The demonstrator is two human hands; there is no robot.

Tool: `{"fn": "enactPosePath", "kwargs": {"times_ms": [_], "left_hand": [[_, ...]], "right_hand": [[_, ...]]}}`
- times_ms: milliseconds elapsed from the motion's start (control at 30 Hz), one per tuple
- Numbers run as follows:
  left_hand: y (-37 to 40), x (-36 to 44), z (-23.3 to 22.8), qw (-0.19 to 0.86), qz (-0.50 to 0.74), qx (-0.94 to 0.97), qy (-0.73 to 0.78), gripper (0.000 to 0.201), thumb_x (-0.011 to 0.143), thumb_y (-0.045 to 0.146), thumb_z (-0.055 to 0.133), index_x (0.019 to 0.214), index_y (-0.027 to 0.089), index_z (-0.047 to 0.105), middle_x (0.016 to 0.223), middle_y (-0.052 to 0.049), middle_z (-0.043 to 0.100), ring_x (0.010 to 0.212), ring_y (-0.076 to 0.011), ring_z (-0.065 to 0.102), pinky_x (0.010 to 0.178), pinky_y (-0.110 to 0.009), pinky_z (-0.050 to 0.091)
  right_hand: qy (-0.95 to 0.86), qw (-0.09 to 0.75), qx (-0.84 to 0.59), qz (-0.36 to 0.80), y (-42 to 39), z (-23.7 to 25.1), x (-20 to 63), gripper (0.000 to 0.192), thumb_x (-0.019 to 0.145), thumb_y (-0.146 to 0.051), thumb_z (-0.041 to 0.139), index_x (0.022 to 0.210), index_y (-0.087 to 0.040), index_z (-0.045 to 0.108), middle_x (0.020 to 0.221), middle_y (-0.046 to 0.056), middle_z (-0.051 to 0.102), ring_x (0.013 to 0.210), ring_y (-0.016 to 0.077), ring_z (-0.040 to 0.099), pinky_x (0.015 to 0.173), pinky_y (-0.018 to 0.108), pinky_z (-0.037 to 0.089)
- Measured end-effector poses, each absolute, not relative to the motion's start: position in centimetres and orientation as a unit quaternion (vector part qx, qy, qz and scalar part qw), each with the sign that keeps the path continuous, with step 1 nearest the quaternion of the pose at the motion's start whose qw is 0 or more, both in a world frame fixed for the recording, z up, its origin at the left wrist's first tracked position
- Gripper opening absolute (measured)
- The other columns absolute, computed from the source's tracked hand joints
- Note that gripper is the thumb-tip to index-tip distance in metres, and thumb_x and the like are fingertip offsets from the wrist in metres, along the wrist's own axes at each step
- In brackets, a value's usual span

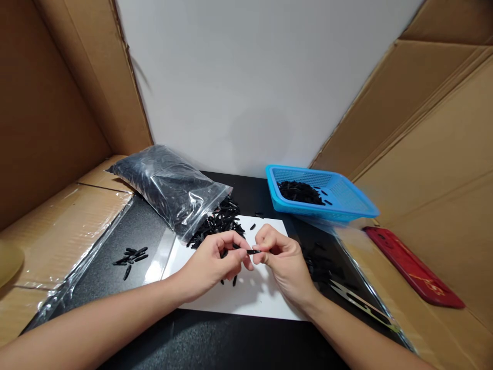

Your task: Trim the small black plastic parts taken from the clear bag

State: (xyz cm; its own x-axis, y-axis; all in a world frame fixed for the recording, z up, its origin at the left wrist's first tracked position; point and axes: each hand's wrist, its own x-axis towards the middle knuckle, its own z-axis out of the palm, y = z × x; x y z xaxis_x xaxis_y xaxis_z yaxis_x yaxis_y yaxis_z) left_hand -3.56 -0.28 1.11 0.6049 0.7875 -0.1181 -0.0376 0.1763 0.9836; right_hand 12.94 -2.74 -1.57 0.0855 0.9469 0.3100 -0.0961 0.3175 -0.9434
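Note:
My left hand and my right hand meet over a white sheet on the black table top. Between their fingertips they pinch one small black elongated piece. A heap of the same black pieces spills from the mouth of a clear plastic bag just beyond my left hand. A few loose pieces lie on the sheet under my hands.
A blue plastic basket holding several black pieces stands at the back right. A small cluster of black pieces lies on the left. Thread snips lie at the right, a red flat object beyond. Cardboard walls surround the table.

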Motion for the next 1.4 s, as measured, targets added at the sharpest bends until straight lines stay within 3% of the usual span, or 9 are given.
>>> {"fn": "enactPosePath", "kwargs": {"times_ms": [200, 567, 700, 800, 867, 967, 1133, 1300, 1400], "left_hand": [[-0.2, -3.4, 0.7, 0.707, 0.271, 0.562, 0.333, 0.036, 0.082, 0.048, 0.069, 0.072, 0.017, 0.054, 0.063, 0.001, 0.061, 0.047, -0.0058, 0.041, 0.045, -0.02, 0.029], [0.3, -4.1, 1.2, 0.717, 0.265, 0.555, 0.328, 0.012, 0.085, 0.025, 0.057, 0.089, 0.016, 0.064, 0.061, 0.003, 0.057, 0.048, -0.0065, 0.039, 0.047, -0.021, 0.028], [0.4, -4.0, 0.7, 0.724, 0.277, 0.534, 0.337, 0.016, 0.085, 0.018, 0.051, 0.094, 0.016, 0.064, 0.066, 0.001, 0.061, 0.047, -0.0058, 0.038, 0.048, -0.021, 0.026], [0.4, -3.9, 0.7, 0.72, 0.288, 0.525, 0.352, 0.014, 0.085, 0.018, 0.051, 0.094, 0.016, 0.061, 0.076, -0.002, 0.067, 0.048, -0.0054, 0.039, 0.047, -0.021, 0.024], [0.4, -3.8, 0.8, 0.722, 0.292, 0.512, 0.362, 0.011, 0.086, 0.02, 0.051, 0.091, 0.016, 0.06, 0.081, -0.003, 0.069, 0.048, -0.0052, 0.04, 0.047, -0.021, 0.023], [0.3, -3.7, 0.9, 0.727, 0.292, 0.501, 0.368, 0.011, 0.087, 0.025, 0.052, 0.089, 0.017, 0.059, 0.061, 0.003, 0.059, 0.046, -0.0065, 0.036, 0.047, -0.022, 0.021], [0.0, -3.5, 0.7, 0.725, 0.287, 0.51, 0.365, 0.016, 0.087, 0.033, 0.055, 0.083, 0.018, 0.058, 0.049, 0.008, 0.044, 0.047, -0.0078, 0.031, 0.048, -0.022, 0.023], [0.0, -3.6, 1.0, 0.746, 0.278, 0.482, 0.366, 0.017, 0.081, 0.021, 0.054, 0.091, 0.015, 0.066, 0.05, 0.006, 0.045, 0.049, -0.008, 0.03, 0.049, -0.022, 0.02], [0.1, -3.8, 1.2, 0.775, 0.285, 0.43, 0.365, 0.038, 0.067, 0.008, 0.053, 0.101, 0.013, 0.07, 0.059, 0.003, 0.052, 0.053, -0.0076, 0.034, 0.049, -0.021, 0.02]], "right_hand": [[-0.566, 0.598, -0.401, 0.401, -3.2, -1.4, 12.5, 0.036, 0.071, -0.043, 0.083, 0.051, -0.021, 0.063, 0.064, -0.001, 0.047, 0.06, 0.0142, 0.044, 0.053, 0.028, 0.04], [-0.472, 0.62, -0.39, 0.49, -2.6, -1.8, 12.9, 0.048, 0.062, -0.052, 0.086, 0.057, -0.02, 0.05, 0.067, -0.003, 0.044, 0.059, 0.0128, 0.042, 0.051, 0.025, 0.037], [-0.433, 0.587, -0.393, 0.56, -2.6, -1.3, 13.2, 0.032, 0.082, -0.046, 0.069, 0.072, -0.021, 0.052, 0.074, -0.002, 0.052, 0.05, 0.0085, 0.032, 0.044, 0.023, 0.024], [-0.41, 0.564, -0.398, 0.596, -2.5, -1.2, 13.4, 0.016, 0.084, -0.033, 0.062, 0.079, -0.021, 0.052, 0.075, -0.002, 0.055, 0.049, 0.0083, 0.033, 0.045, 0.022, 0.021], [-0.443, 0.563, -0.418, 0.558, -2.5, -1.4, 13.6, 0.011, 0.086, -0.031, 0.06, 0.083, -0.022, 0.054, 0.067, -0.005, 0.05, 0.049, 0.0091, 0.033, 0.045, 0.023, 0.023], [-0.578, 0.532, -0.458, 0.416, -2.5, -1.7, 13.7, 0.012, 0.088, -0.033, 0.062, 0.093, -0.023, 0.066, 0.06, -0.006, 0.044, 0.051, 0.0115, 0.036, 0.049, 0.025, 0.03], [-0.719, 0.483, -0.444, 0.231, -2.7, -1.8, 13.1, 0.022, 0.086, -0.019, 0.065, 0.105, -0.024, 0.076, 0.074, 0.001, 0.066, 0.057, 0.0139, 0.048, 0.053, 0.027, 0.039], [-0.683, 0.531, -0.45, 0.221, -2.9, -1.9, 12.9, 0.017, 0.085, -0.017, 0.067, 0.096, -0.022, 0.079, 0.062, -0.001, 0.059, 0.053, 0.0128, 0.048, 0.051, 0.026, 0.04], [-0.628, 0.552, -0.469, 0.283, -2.7, -1.8, 13.3, 0.011, 0.083, -0.024, 0.071, 0.086, -0.021, 0.081, 0.062, 0.0, 0.061, 0.056, 0.014, 0.052, 0.052, 0.026, 0.04]]}}
